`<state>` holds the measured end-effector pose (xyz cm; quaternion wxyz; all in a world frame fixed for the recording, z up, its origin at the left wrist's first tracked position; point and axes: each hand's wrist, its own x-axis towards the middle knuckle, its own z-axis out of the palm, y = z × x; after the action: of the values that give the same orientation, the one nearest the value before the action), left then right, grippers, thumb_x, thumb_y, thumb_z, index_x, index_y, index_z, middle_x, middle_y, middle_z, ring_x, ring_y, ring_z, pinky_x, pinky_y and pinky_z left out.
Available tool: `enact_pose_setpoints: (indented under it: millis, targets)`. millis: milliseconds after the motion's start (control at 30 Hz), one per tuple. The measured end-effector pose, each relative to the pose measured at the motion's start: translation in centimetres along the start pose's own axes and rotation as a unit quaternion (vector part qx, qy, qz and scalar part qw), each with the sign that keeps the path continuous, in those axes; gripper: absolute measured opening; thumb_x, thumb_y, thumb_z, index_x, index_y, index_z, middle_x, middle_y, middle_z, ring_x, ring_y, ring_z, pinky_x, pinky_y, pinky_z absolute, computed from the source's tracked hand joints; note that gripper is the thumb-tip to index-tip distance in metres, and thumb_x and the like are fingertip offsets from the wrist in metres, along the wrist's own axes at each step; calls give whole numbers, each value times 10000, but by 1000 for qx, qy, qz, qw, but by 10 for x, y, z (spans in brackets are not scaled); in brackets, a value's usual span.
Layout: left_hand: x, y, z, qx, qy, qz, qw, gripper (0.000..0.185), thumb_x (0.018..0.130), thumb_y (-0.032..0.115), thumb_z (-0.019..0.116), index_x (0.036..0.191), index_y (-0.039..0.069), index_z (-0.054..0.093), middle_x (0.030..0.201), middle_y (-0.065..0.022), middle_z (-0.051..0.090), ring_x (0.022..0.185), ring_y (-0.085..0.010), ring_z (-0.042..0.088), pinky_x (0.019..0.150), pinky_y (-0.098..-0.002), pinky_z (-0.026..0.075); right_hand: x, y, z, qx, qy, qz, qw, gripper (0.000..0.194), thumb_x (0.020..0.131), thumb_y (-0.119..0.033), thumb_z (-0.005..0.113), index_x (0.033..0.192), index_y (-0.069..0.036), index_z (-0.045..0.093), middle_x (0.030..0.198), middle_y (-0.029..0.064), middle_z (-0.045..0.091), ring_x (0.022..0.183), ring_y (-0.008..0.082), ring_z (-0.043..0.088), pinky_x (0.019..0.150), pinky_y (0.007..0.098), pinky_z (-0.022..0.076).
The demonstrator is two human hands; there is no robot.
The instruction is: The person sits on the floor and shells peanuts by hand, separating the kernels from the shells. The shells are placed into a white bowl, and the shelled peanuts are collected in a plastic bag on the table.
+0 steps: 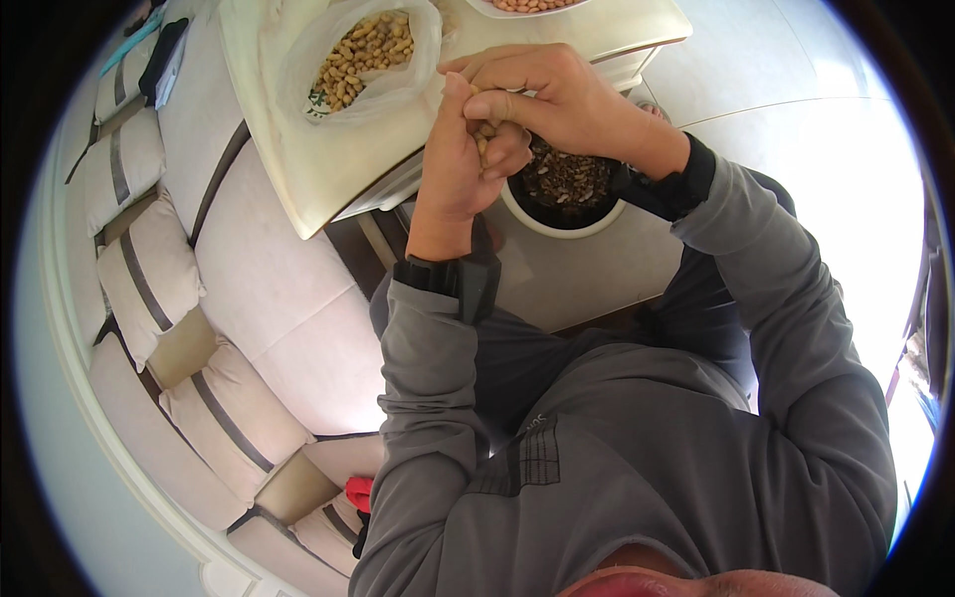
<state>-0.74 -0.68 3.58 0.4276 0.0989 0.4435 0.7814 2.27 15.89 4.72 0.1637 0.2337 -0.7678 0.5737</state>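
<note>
My left hand [453, 160] is curled around several unshelled peanuts [485, 140], which show between its fingers and palm. My right hand [571, 101] meets it at the fingertips, thumb and fingers closed near the left thumb. A bit of peanut shell [474, 89] shows between the two hands, mostly hidden by the fingers. Just beyond the left hand, a translucent plastic bag [427, 37] lies open with unshelled peanuts [365, 56] inside. Below the hands stands a round white-rimmed bin [565, 233] holding dark debris and shell pieces [567, 179].
The bag rests on a pale table [287, 160] with a corner towards me. At its far side, a white dish [489, 9] holds pinkish peanut kernels [531, 4]. A beige sofa [280, 291] with striped cushions [145, 269] runs along the left. Tiled floor [746, 67] extends to the right.
</note>
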Motion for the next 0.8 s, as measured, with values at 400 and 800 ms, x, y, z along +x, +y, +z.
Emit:
enact_pose_setpoints:
  millis: [400, 800]
  targets:
    - [1, -3, 9, 2, 17, 39, 999, 575, 1081, 617, 264, 884, 143, 523, 518, 59, 343, 429, -69, 298, 458, -224, 286, -19, -4, 37, 220, 137, 221, 940, 267, 1030, -204, 629, 1194, -9, 710, 857, 37, 705, 652, 71, 663, 593, 219, 549]
    - [5, -5, -5, -44, 35, 15, 998, 579, 1063, 565, 330, 812, 93, 555, 540, 19, 415, 438, -108, 349, 455, -241, 311, -10, 2, 26, 141, 87, 221, 961, 305, 1078, -235, 538, 1250, -25, 677, 856, 13, 685, 676, 48, 637, 604, 201, 543]
